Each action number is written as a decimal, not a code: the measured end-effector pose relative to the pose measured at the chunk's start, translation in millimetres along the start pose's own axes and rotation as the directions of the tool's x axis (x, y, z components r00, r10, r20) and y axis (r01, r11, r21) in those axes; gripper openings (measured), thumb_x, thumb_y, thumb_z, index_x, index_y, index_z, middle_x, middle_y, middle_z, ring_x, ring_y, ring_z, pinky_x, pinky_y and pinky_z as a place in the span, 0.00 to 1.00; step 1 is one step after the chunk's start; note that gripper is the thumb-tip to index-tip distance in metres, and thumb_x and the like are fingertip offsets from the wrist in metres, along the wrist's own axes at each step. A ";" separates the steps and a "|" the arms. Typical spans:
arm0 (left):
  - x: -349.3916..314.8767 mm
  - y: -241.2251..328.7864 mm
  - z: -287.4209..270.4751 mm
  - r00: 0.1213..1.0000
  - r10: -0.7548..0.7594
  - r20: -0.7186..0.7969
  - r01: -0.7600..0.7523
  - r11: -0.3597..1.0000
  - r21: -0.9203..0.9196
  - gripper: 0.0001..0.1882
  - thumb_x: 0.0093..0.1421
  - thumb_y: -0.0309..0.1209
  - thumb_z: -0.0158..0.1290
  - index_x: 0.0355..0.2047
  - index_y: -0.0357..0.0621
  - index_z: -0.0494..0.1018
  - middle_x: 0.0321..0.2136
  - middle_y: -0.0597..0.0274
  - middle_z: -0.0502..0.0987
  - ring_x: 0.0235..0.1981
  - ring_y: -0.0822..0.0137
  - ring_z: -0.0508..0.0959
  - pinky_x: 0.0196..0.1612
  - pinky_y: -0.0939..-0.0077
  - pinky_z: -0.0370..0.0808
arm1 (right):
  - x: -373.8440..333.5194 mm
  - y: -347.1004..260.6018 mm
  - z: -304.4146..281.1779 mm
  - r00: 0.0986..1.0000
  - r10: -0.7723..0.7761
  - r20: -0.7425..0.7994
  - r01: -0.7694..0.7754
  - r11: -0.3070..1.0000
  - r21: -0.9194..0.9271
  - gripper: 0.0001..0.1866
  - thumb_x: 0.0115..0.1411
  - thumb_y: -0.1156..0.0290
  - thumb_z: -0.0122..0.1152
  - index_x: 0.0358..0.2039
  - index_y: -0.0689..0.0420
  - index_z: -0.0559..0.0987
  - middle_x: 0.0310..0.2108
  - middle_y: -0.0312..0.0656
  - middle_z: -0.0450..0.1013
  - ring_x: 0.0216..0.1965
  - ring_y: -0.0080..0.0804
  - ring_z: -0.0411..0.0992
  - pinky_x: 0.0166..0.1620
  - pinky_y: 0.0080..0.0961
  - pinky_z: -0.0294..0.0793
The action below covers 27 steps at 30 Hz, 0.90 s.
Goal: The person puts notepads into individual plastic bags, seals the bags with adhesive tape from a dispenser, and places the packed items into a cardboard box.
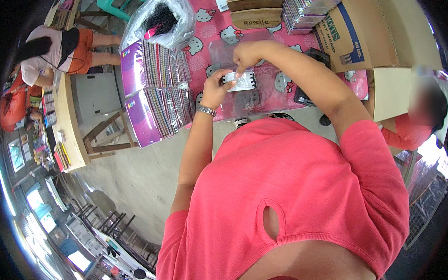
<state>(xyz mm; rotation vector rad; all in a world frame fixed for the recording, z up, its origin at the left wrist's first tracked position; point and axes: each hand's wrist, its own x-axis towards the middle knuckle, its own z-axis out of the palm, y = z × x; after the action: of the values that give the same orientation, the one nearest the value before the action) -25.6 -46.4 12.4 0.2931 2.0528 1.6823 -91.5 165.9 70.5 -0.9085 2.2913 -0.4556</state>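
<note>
A small white notepad [244, 82], with black ring-like marks along its short edges, is held over the table by my left hand [216, 90]. The left thumb lies on top of it and the fingers are bent around its left end. My right hand [248, 55] comes in from the right, its fingers curled, with one fingertip down on the notepad's upper edge. Whether those curled fingers pinch anything is hidden. Beneath both hands, clear plastic sheets [272, 95] lie on the pink patterned tablecloth [204, 31].
Stacks of shrink-wrapped purple spiral notebooks [145, 110] stand on the left, below a plastic bag [181, 15] with black contents. Wooden holders [255, 17], more notebooks [307, 12] and a cardboard box [356, 33] line the far side. Black devices [304, 97] lie rightward. Other people are at both sides.
</note>
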 end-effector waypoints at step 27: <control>-77.8 -15.1 19.3 0.984 -0.172 0.039 0.158 0.762 -0.627 0.36 0.53 0.27 0.58 0.60 0.37 0.54 0.51 0.59 0.67 0.52 0.65 0.69 0.55 0.66 0.65 | -102.3 -72.1 54.4 0.761 0.135 -0.635 0.192 0.888 0.419 0.45 0.41 0.70 0.68 0.61 0.49 0.57 0.52 0.52 0.65 0.55 0.50 0.64 0.57 0.40 0.63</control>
<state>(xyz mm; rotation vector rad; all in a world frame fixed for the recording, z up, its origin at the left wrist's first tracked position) 53.1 -67.8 12.1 -0.1322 1.3518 2.1355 37.9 182.8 110.3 -0.5822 2.5705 -1.4695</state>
